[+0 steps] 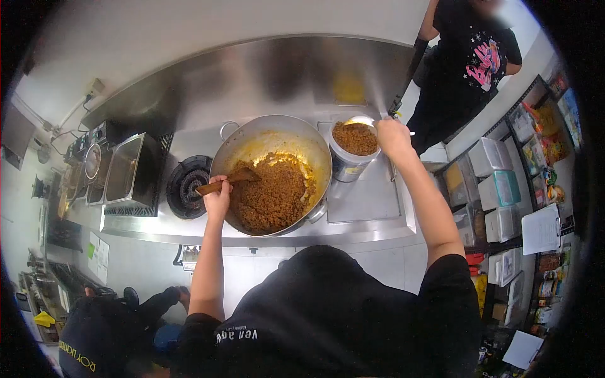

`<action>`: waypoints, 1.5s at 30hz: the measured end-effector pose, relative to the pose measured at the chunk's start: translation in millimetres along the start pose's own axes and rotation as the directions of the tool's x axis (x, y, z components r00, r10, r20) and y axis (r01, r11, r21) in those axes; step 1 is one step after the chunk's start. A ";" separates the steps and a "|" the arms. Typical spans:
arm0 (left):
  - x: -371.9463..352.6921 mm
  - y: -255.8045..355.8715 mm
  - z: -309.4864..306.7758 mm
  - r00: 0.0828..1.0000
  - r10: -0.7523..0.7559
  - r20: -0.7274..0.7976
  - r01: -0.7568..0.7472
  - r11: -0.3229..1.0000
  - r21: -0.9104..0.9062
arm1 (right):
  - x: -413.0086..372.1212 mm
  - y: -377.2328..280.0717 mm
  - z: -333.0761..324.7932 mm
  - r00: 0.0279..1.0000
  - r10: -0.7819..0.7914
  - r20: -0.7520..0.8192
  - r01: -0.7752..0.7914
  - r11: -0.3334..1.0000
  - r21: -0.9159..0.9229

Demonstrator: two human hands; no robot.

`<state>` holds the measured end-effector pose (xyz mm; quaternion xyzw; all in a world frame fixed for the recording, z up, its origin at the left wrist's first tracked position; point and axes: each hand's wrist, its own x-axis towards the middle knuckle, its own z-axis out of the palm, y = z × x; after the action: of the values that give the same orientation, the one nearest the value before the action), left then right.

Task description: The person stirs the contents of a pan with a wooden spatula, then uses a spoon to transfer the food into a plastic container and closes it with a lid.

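My left hand (217, 196) is closed around the handle of a wooden paddle (244, 174), whose blade rests in brown minced food (274, 195). This food fills the bottom of a large metal pot (315, 146), and orange residue coats the pot's inner wall. To the right, my right hand (394, 136) grips a ladle (362, 120) with a light, shiny bowl. The ladle sits at the back rim of a white bucket (346, 171), which holds more of the same brown food (355, 138) near its top. My fingers hide part of the ladle's handle.
Left of the pot is a black burner (189, 186), with a rectangular metal container (126, 169) beyond it. A steel backsplash (271, 75) rises behind. One person (466, 69) stands at the back right, another (110, 334) at the lower left. Shelves with plastic boxes (498, 189) line the right.
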<state>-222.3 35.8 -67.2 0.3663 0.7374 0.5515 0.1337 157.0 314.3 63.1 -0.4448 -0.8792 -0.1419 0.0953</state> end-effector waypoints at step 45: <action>2.2 -6.7 -0.8 1.000 -0.023 0.016 0.022 1.000 0.018 | -9.6 14.9 -35.6 0.947 -0.191 0.260 0.206 0.978 -0.031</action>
<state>-226.9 35.9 -72.6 0.3637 0.7454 0.5402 0.1425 176.2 303.6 96.3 -0.3713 -0.9198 -0.1179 -0.0463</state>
